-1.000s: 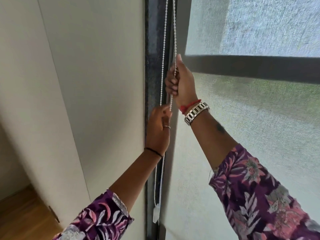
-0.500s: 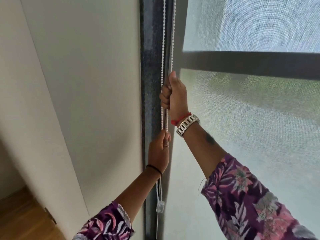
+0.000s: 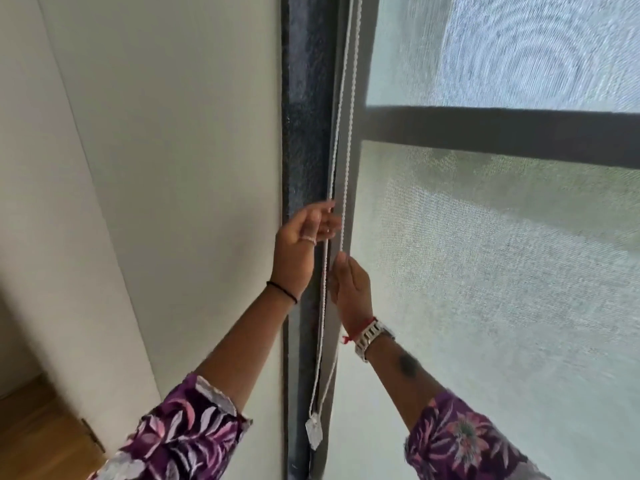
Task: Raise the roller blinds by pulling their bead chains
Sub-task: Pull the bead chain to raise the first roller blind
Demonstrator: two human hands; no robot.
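Hands staggered on white beaded loop chain (image 3: 341,140) beside dark window frame: right hand (image 3: 349,289) low, grip closed on right strand, likely ending a pull; left hand (image 3: 304,244) higher, fingers loose at left strand; grey mesh roller blind (image 3: 485,271) not yet raised

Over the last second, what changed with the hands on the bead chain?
The right hand came down the bead chain, still closed on its right strand, from beside the window's crossbar to below the left hand. The left hand let go lower down, rose and now reaches open-fingered for the left strand. The chain's connector tag still hangs at the bottom; the blind fabric still covers the window.
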